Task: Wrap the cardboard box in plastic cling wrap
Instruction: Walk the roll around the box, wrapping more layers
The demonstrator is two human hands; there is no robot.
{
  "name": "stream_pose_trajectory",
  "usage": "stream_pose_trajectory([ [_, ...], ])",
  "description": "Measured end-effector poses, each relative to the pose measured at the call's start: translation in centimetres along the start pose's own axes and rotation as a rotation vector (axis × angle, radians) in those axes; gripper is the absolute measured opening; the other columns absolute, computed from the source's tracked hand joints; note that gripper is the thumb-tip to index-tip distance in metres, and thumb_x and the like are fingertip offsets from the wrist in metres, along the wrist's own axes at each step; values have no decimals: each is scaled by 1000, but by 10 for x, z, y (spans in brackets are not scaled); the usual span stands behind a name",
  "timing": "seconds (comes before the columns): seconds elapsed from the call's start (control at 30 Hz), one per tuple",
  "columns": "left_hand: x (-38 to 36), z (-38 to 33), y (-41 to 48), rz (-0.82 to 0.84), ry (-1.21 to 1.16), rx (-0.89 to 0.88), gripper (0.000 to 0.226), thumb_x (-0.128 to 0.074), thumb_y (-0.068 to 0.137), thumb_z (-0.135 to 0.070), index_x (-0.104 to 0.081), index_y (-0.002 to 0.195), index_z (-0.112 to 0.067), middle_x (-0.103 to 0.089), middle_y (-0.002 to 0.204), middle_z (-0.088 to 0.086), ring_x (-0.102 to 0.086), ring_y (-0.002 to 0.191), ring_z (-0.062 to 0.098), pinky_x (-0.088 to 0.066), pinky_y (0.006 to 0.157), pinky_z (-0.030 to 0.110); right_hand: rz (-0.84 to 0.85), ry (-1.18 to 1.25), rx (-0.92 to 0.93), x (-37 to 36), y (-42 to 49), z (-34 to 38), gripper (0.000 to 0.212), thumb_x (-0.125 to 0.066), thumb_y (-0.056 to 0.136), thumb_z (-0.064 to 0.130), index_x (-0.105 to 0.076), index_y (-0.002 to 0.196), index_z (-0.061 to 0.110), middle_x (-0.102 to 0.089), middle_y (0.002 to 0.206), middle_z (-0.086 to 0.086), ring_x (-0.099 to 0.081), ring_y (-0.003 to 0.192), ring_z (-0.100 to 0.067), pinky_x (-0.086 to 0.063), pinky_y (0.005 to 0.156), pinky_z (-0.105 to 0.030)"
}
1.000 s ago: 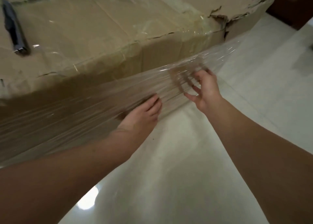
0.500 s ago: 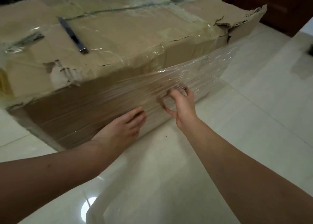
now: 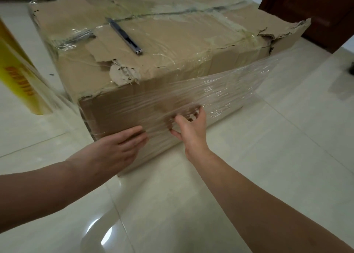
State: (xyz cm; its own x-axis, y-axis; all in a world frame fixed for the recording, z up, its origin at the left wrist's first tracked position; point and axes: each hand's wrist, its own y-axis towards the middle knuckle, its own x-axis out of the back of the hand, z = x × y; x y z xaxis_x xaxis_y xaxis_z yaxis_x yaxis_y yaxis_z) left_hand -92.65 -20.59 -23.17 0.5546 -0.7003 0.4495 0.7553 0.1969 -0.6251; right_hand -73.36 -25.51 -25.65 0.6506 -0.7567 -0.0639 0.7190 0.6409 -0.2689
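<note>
Two bare hands reach forward over a glossy tiled floor. Far left of the left hand, a yellow roll with blurred red lettering stands tilted on the floor.

The left hand lies flat against the near side of the cardboard box, low down and close to that side's left corner. Its fingers are straight and together, pointing right, and the palm presses on the wall. The box sits on the floor directly beyond both hands. It is large and battered, with a ragged torn patch on its top edge just above the left hand and a crumpled flap at its far right corner. Old tape and film cross its top. Up and beyond the left hand, a slim metal cutter lies loose on the box top, at an angle.

Clear cling wrap is stretched in a wrinkled band across the near side, running from above the left hand, past the right hand, and off the box's right end.

The right hand is just beside the left, apart from it. Its fingers are spread wide and slightly bent, tips against the film, thumb pointing left. Whether the fingertips lie over or under the film cannot be told.

Well beyond and right of this hand stands a dark wooden door. A small dark object sits at the right edge of the view.
</note>
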Motion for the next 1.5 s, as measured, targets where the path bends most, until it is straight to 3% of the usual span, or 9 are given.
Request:
stream_pose_trajectory([
  [0.13,-42,-8,-11,-212,114,69,68,-30,95,-14,13,140,13,36,130,47,43,115,60,38,85,67,11,-148,13,-15,-18,-14,108,-65,47,40,-16,144,35,-38,142,1,-48,126,-18,-44,101,-46],
  [0.37,-81,-22,-27,-534,42,276,90,-66,76,-22,-15,140,14,-7,151,34,0,141,47,8,113,60,-116,-172,72,13,-15,9,76,-61,86,20,-18,149,23,-23,152,1,-34,134,-16,-33,111,-43],
  [0.53,-37,-16,-20,-687,-153,221,68,-47,75,-12,-30,137,11,-23,148,31,-10,141,43,6,116,54,-237,-100,119,14,28,49,83,-46,68,39,-23,147,28,-25,153,6,-29,139,-15,-30,111,-48],
  [0.7,-12,6,-18,-378,-61,206,62,-14,88,-10,5,142,13,28,135,45,32,119,59,38,89,62,-245,-142,145,-8,25,60,81,-36,68,36,-22,147,27,-28,153,2,-28,139,-17,-28,113,-47],
  [0.87,-47,3,-28,-656,-23,308,64,-38,81,-12,-20,137,13,-10,149,34,1,139,45,14,113,57,-161,-277,273,-23,-13,47,70,-36,89,21,-3,151,17,-8,158,-1,-9,145,-16,-11,119,-33],
  [1.0,-65,1,-40,-734,-46,326,75,-56,78,-17,-25,142,9,-13,153,27,-3,143,39,8,116,52,-77,-365,343,-35,-35,41,69,-33,94,6,5,151,14,5,159,-3,1,145,-12,-1,96,-2],
  [1.17,-84,-1,-57,-737,-94,322,83,-67,74,-19,-29,145,0,-16,156,18,-8,145,31,4,118,49,20,-454,416,-48,-62,29,76,-39,95,4,13,149,16,13,158,0,6,145,-10,3,93,10],
  [1.37,-105,-2,-69,-753,-102,359,83,-69,73,-15,-31,147,-12,-19,157,7,-16,144,27,-6,117,50,185,-454,517,-58,-94,7,87,-49,94,12,19,144,34,24,155,5,13,143,-6,-11,117,-27],
  [1.5,-130,1,-83,-700,-201,454,59,-32,89,-6,-26,148,-8,-16,156,17,-10,144,32,-11,116,53,220,-412,522,-45,-104,-8,79,-52,91,6,-5,146,37,-1,156,11,-10,140,5,-32,112,-30],
])
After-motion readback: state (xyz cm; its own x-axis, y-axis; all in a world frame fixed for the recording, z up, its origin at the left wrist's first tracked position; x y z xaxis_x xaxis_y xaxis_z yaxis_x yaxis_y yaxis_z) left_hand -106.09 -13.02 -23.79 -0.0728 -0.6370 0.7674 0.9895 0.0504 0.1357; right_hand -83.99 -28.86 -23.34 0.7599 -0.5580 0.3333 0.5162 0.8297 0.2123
